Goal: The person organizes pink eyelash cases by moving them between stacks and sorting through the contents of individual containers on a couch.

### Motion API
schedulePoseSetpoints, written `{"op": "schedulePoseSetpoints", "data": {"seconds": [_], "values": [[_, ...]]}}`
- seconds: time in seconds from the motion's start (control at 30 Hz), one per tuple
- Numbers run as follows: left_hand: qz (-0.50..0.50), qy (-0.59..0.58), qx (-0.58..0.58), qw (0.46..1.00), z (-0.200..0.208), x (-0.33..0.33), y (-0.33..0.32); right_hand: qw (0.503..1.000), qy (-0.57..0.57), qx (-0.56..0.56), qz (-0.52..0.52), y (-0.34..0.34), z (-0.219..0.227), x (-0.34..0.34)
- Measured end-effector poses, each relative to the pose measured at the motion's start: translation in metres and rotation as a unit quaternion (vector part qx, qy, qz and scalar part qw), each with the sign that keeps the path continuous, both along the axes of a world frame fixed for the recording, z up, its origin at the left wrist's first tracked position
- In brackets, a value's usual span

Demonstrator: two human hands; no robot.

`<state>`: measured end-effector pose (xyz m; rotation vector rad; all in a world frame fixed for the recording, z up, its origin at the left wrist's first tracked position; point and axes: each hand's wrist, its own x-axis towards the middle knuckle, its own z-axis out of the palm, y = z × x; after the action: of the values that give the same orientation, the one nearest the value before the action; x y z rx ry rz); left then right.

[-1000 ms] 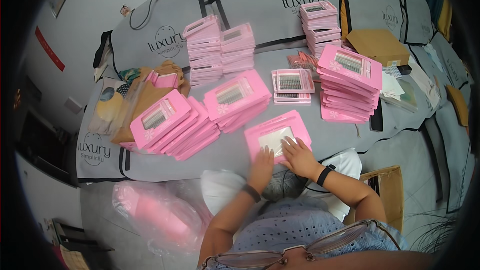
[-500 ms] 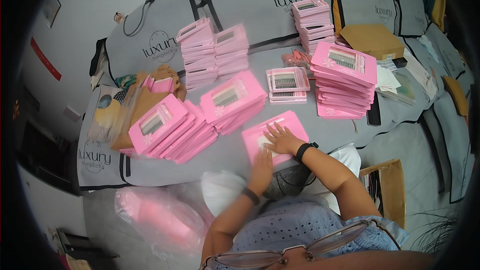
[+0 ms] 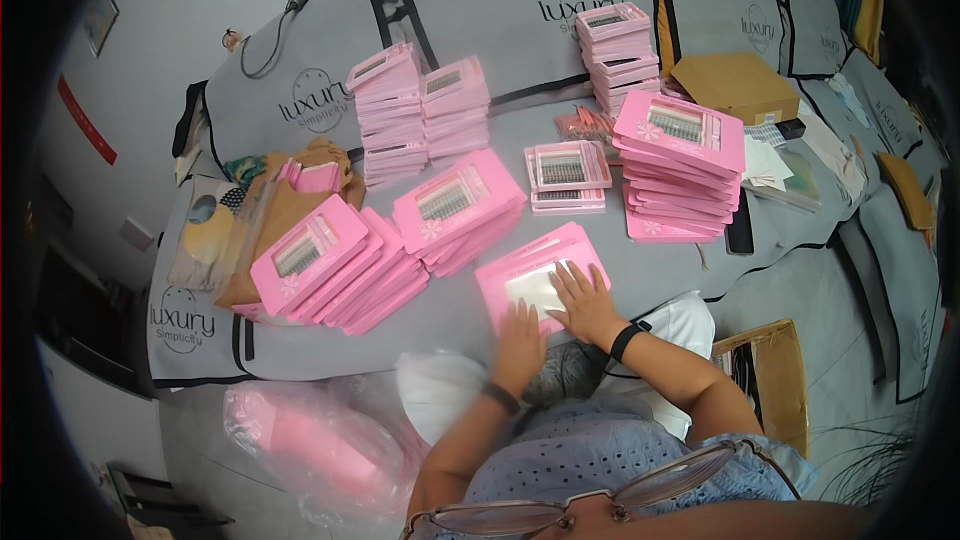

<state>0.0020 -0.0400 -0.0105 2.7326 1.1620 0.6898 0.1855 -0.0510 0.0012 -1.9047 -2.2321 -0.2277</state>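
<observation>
A pink card sleeve (image 3: 555, 245) with a whitish window (image 3: 537, 290) lies on the grey cover in front of me, seemingly on top of others like it. My left hand (image 3: 521, 345) rests on its near edge, fingers outstretched and fingertips at the window. On the window's right side lies my right hand (image 3: 588, 310), flat with fingers spread. Neither hand grips anything. Beyond them sit a few clear-topped false eyelash trays (image 3: 568, 168).
Pink eyelash packs are stacked at left (image 3: 310, 250), centre (image 3: 455, 202) and right (image 3: 680, 155). Paler tray stacks stand behind (image 3: 385, 110), (image 3: 615, 50). A phone (image 3: 739, 225), a cardboard box (image 3: 735, 88) and a paper bag (image 3: 275, 240) lie around. A plastic bag (image 3: 310, 440) sits below.
My right hand has slid toward me and a little right, uncovering more of the whitish window. The left hand has shifted slightly lower. The whole view has moved a little.
</observation>
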Motion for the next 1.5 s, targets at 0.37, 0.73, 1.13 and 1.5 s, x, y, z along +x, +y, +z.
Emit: {"op": "schedulePoseSetpoints", "data": {"seconds": [0.37, 0.73, 1.13, 1.5], "values": [[-0.011, -0.001, 0.013, 1.0, 0.008, -0.004, 0.009, 0.977, 0.214, -0.004, -0.008, 0.051, 0.025, 0.044], [0.01, 0.041, -0.063, 0.997, 0.018, -0.034, 0.009, 0.886, 0.294, 0.067, -0.352, 0.201, 0.011, 0.13], [-0.006, -0.024, -0.042, 0.999, 0.032, -0.038, 0.014, 0.811, 0.457, 0.126, -0.342, 0.177, 0.014, 0.114], [0.004, -0.036, -0.062, 0.997, 0.023, -0.05, 0.017, 0.634, 0.766, 0.054, -0.091, 0.026, 0.049, 0.082]]}}
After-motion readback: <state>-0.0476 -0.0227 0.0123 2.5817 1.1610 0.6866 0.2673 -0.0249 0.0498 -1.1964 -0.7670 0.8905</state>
